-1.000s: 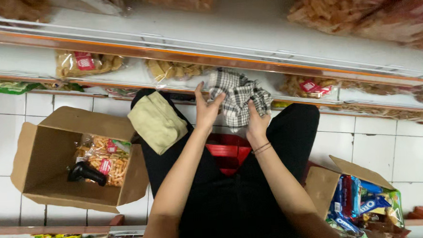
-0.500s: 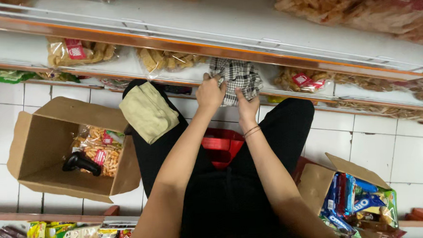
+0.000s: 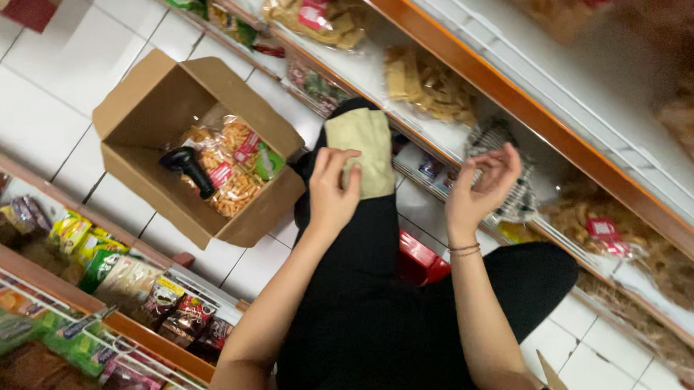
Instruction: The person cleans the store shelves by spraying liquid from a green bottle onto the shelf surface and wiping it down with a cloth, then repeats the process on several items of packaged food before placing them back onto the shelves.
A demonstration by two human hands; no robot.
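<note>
The left hand (image 3: 333, 192) lies with fingers spread on the pale yellow cloth (image 3: 368, 150) draped over the person's knee, just above centre of the frame; it touches the cloth but has not closed on it. The right hand (image 3: 477, 190) is raised and loosely curled with nothing in it, just in front of the black-and-white checked cloth (image 3: 513, 198) that hangs at the edge of the lower shelf (image 3: 455, 134), right of centre.

To do this well, the left hand should probably pinch the yellow cloth at a corner rather than press it flat, so it lifts without slipping off the knee. The right hand would do best to keep clear of the snack bags (image 3: 428, 84) on the shelf, which sit close behind the checked cloth and look easy to knock.

The open cardboard box (image 3: 160, 102) at upper left, holding a barcode scanner (image 3: 187, 165) on a bag of snacks, stands well apart from both hands.
</note>
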